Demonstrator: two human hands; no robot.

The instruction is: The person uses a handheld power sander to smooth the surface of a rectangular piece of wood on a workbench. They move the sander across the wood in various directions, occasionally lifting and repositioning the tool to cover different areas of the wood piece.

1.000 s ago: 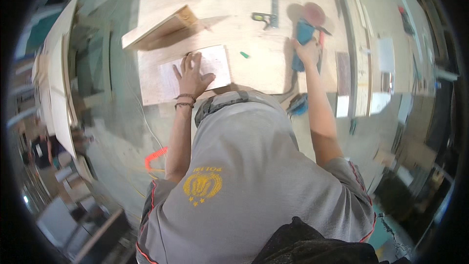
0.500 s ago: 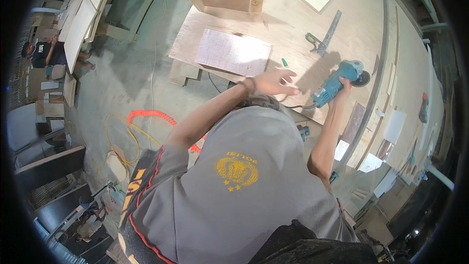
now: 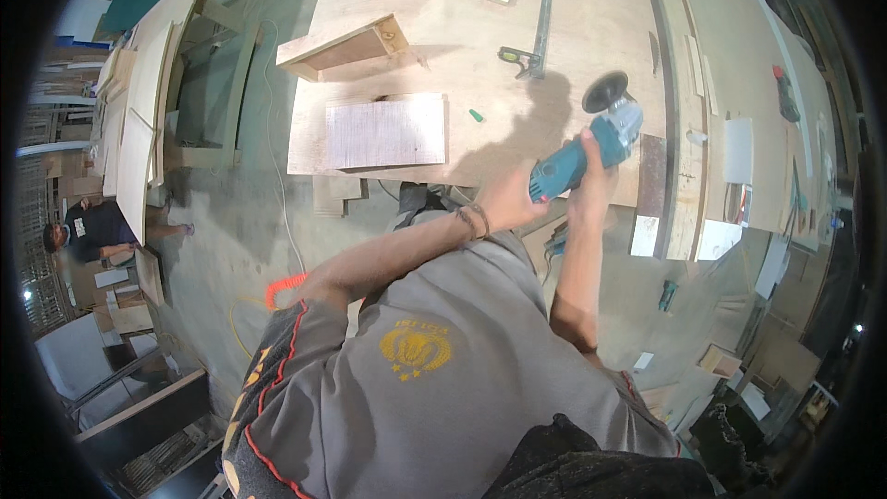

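Observation:
An angle grinder, teal with a grey head, is tilted above the near right part of the plywood worktop. My right hand wraps around the middle of its body. At the rear end, my left hand, with a bracelet at the wrist, closes on the housing. The dark round disc points away from me, touching nothing. Left of the hands lies a pale rectangular board on the worktop. A small green piece lies between the board and the grinder.
An open wooden frame and a try square rest farther back. Long strips and offcuts run along the right. An orange coiled hose lies on the floor at left. Another person sits far left near leaning panels.
My left hand has moved from open beside the grinder to gripping its rear end. The grinder has shifted left, its disc now pointing away. The view has shifted.

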